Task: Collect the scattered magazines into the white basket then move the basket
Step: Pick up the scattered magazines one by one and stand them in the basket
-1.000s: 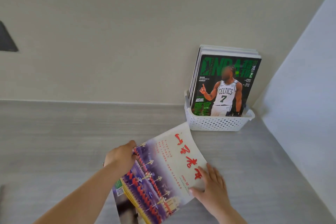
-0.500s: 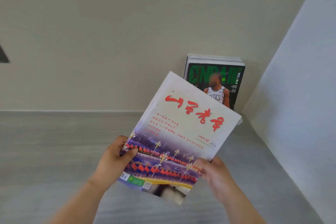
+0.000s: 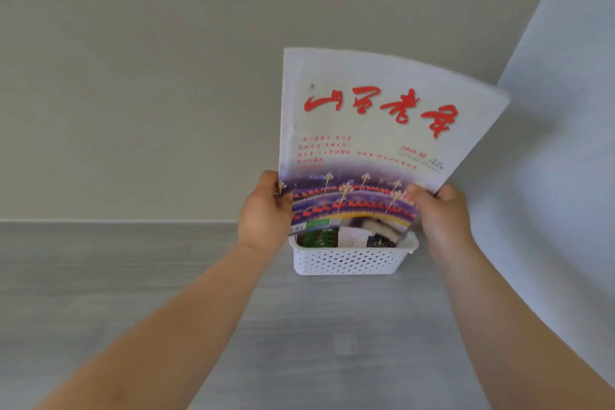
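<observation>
The magazine point(image 3: 366, 130) with red script on a pale cover is pinched at its lower corners, the left hand point(image 3: 264, 210) closed on its lower left edge and the right hand point(image 3: 439, 213) closed on its lower right. It is held upright at centre frame, its bottom edge just above the white basket point(image 3: 349, 260), where other magazines point(image 3: 346, 238) are partly seen. The basket is set on the grey tabletop point(image 3: 133, 276) by the wall point(image 3: 133, 76).

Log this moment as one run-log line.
phase: inserting | left hand + right hand: holding magazine upright | position: above white basket | released: no
</observation>
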